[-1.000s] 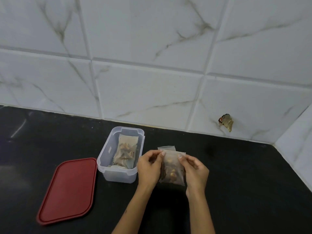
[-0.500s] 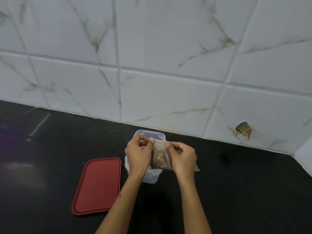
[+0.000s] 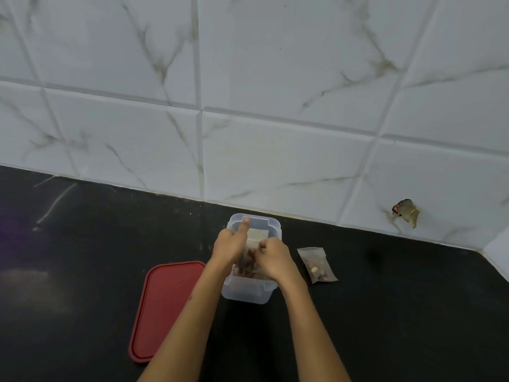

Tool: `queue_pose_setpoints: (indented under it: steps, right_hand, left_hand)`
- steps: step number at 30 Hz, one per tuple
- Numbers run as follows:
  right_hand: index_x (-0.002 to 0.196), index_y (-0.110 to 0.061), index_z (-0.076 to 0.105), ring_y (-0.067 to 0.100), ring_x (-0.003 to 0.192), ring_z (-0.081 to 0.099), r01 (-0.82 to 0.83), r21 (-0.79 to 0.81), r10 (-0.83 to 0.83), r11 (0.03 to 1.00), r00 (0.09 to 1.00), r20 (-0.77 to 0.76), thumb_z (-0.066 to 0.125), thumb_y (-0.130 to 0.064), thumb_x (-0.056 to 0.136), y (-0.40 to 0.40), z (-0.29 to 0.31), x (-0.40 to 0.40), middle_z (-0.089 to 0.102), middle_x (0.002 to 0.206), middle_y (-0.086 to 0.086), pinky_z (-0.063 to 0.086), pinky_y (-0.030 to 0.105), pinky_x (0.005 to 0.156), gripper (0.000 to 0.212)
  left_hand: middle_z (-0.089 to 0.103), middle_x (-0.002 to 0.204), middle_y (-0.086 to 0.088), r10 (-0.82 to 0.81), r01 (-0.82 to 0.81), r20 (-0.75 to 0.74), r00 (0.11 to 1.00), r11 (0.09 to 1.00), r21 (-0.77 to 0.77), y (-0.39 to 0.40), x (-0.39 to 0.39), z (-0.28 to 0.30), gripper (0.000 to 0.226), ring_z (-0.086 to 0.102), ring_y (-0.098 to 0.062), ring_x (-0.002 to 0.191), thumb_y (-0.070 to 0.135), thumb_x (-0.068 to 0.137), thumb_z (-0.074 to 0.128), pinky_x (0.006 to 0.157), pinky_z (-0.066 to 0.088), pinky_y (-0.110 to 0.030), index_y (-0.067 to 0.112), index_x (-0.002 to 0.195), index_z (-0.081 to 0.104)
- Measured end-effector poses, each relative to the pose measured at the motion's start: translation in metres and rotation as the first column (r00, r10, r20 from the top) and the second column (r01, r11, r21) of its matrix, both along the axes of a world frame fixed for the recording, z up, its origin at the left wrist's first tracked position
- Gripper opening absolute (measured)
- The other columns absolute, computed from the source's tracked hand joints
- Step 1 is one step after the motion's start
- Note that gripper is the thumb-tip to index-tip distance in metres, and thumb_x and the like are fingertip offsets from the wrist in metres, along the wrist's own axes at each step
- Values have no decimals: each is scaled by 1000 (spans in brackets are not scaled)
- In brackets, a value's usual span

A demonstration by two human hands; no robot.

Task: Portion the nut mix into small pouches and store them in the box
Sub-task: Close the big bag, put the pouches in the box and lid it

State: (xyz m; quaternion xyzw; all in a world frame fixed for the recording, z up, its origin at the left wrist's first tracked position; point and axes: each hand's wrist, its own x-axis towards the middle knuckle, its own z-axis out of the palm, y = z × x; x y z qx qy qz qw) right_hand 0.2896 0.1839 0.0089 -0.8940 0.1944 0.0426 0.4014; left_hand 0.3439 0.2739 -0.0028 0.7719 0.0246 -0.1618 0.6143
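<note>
A clear plastic box (image 3: 271,227) stands on the black counter near the wall. Both hands reach into it from above. My left hand (image 3: 230,245) grips a nut pouch (image 3: 247,264) inside the box, thumb pointing toward the far rim. My right hand (image 3: 272,257) pinches the same pouch from the right, fingers curled. The pale top of another pouch (image 3: 257,233) shows deeper in the box. A filled pouch (image 3: 316,265) lies flat on the counter just right of the box.
A red lid (image 3: 168,307) lies flat on the black counter (image 3: 96,257) left of the box, partly under my left forearm. A white tiled wall (image 3: 275,147) runs close behind, with a corner at the far right and a chipped spot (image 3: 407,215).
Both hands have carried the pouch from above the counter down into the box. A second pouch now lies in full view right of the box. The view has shifted left.
</note>
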Motion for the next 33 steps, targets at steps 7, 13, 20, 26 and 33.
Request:
queue_pose_setpoints:
  steps: [7,13,20,26,33]
  right_hand:
    - [136,-8,45,31,122,48,-145,-126,123,981,978,-169,45,-12,96,10,-4,6,20,152,19,43,39,101,40]
    - [128,-10,51,23,110,55,-174,-203,139,963,975,-175,48,-10,95,11,-5,4,54,128,13,45,32,89,33]
    - [120,-11,57,22,105,56,-87,-240,62,967,992,-109,55,-20,93,15,-18,10,57,118,10,48,32,86,28]
    - [115,-13,61,20,99,59,-225,-251,178,942,964,-196,48,-18,97,15,-18,14,64,111,7,43,30,82,23]
    - [127,-12,56,24,111,57,-344,-284,282,895,930,-236,48,-15,97,12,-17,13,60,123,10,44,33,92,30]
  left_hand:
    - [59,101,-8,-43,16,-184,982,989,-150,-2,-1,0,62,58,-20,92,55,97,37,83,45,-34,1,125,52]
    - [50,111,-8,-53,12,-235,971,985,-173,-2,1,2,69,47,-21,99,59,96,36,85,39,-33,2,134,45]
    - [59,126,-13,-76,75,-66,995,997,-27,-3,-5,-7,70,56,-25,113,63,93,31,92,44,-36,9,132,52]
    - [53,134,-17,-190,199,-89,978,975,98,-4,-6,-2,86,52,-23,109,72,89,23,93,42,-34,5,138,46]
    - [47,141,-19,-199,213,-156,968,974,78,-7,-9,2,91,49,-31,124,74,87,24,96,41,-36,4,144,37]
